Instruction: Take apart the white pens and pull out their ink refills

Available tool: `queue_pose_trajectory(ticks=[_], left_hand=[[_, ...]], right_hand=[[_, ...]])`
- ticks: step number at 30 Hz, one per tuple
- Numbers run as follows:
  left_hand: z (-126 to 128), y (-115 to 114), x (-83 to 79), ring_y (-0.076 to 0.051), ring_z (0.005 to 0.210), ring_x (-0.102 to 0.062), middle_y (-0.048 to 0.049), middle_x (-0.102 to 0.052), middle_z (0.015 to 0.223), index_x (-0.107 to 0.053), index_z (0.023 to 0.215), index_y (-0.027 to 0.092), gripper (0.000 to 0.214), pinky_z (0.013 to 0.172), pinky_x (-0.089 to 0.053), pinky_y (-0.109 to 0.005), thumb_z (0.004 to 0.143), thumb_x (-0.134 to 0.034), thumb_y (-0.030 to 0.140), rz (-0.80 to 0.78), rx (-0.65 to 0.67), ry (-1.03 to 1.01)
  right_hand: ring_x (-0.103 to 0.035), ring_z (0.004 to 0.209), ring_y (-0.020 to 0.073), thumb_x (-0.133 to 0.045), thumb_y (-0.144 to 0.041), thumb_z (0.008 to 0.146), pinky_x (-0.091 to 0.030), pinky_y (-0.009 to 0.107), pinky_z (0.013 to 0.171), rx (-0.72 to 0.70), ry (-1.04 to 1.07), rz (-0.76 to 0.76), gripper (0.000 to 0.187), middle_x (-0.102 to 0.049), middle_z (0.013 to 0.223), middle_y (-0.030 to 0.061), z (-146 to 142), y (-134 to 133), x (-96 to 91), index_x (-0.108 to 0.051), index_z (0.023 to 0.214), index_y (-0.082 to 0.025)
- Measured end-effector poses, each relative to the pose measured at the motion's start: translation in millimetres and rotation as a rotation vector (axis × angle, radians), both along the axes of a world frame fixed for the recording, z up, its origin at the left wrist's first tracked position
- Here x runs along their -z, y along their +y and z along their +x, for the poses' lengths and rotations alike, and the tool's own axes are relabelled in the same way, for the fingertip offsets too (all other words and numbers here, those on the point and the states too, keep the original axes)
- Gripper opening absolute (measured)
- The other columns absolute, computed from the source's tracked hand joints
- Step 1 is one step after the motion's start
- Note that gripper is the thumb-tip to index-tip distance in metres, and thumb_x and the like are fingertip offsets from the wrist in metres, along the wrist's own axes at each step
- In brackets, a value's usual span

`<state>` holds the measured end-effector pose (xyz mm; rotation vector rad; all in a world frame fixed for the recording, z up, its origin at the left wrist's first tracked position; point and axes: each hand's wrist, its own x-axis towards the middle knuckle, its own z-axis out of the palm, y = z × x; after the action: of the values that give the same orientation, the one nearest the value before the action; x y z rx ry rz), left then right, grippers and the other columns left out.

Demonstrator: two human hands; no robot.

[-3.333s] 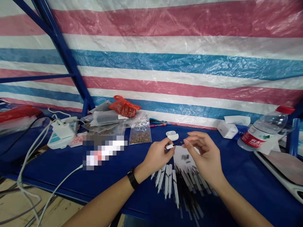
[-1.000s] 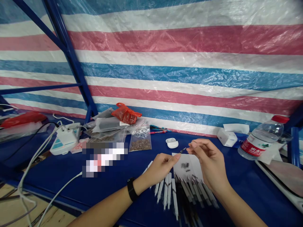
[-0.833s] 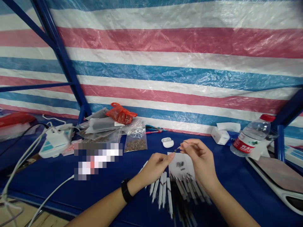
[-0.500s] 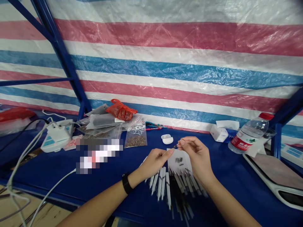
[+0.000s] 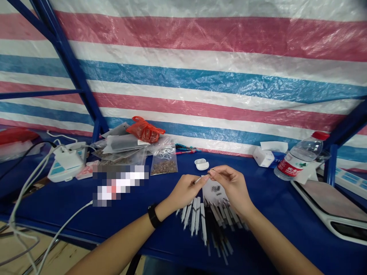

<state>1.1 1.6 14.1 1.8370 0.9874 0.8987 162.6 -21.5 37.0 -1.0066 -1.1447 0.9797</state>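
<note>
My left hand [image 5: 183, 191] is closed in a pinch, thumb against fingers, on a thin slender piece whose kind I cannot make out. Thumb and fingertips of my right hand [image 5: 233, 187] pinch at the same spot, right against the left fingertips, and mostly cover it. Just below lies a white sheet [image 5: 209, 184] with small dark bits [image 5: 215, 188] on it. Several white pen-like sticks [image 5: 196, 215] fan out under my left hand. Beside them, grey tubes with pointed tips [image 5: 225, 215] and thin dark sticks [image 5: 216, 233] lie close to my right hand.
On the blue table [image 5: 129, 217] stand a white earbud case [image 5: 202, 164], a bag of brown bits [image 5: 164, 166], a red plastic bag [image 5: 146, 130], a power strip [image 5: 67, 168] with cables, a small white box [image 5: 263, 157], a water bottle [image 5: 299, 158] and a scale [image 5: 329, 202].
My hands have come closer together; the right fingertips moved left to meet the left ones. The thin piece that showed between them is now mostly covered. The view has tilted slightly.
</note>
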Motion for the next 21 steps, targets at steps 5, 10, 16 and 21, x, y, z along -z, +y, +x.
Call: queue_pose_trajectory(ticks=[5, 10, 16, 21], left_hand=[[-1.4, 0.7, 0.1, -0.01, 0.055, -0.021, 0.0043, -0.018, 0.057, -0.021, 0.058, 0.021, 0.063, 0.055, -0.015, -0.029, 0.091, -0.037, 0.073, 0.058, -0.017, 0.028], [-2.4, 2.9, 1.6, -0.01, 0.055, -0.022, 0.0038, -0.018, 0.055, -0.021, 0.056, 0.021, 0.064, 0.055, -0.015, -0.029, 0.09, -0.037, 0.073, 0.095, -0.032, 0.061], [-2.5, 3.9, -1.1, -0.01, 0.054, -0.022, 0.0036, -0.018, 0.056, -0.021, 0.057, 0.021, 0.061, 0.056, -0.014, -0.03, 0.091, -0.039, 0.069, 0.128, -0.06, 0.073], [-1.4, 4.2, 2.6, -0.01, 0.054, -0.022, 0.0035, -0.019, 0.056, -0.022, 0.057, 0.021, 0.06, 0.056, -0.014, -0.03, 0.091, -0.04, 0.067, 0.13, -0.036, 0.068]], right_hand=[[-0.071, 0.068, 0.0213, -0.091, -0.05, 0.062, -0.061, 0.037, 0.072, -0.067, 0.001, -0.029, 0.032, -0.074, 0.067, 0.003, 0.0, -1.0, -1.0, -0.075, 0.068, -0.022], [-0.071, 0.067, 0.0219, -0.092, -0.053, 0.058, -0.062, 0.038, 0.071, -0.053, 0.009, -0.022, 0.037, -0.074, 0.069, 0.0034, -0.9, -0.7, -0.2, -0.074, 0.065, -0.022], [-0.069, 0.065, 0.0184, -0.093, -0.05, 0.058, -0.061, 0.036, 0.07, -0.044, 0.007, 0.005, 0.034, -0.076, 0.074, 0.0022, 7.3, 3.9, -2.2, -0.077, 0.07, -0.023], [-0.068, 0.066, 0.0172, -0.09, -0.047, 0.062, -0.058, 0.032, 0.067, -0.132, -0.075, 0.032, 0.03, -0.075, 0.074, 0.0003, 9.6, 5.3, -7.9, -0.078, 0.078, -0.024]])
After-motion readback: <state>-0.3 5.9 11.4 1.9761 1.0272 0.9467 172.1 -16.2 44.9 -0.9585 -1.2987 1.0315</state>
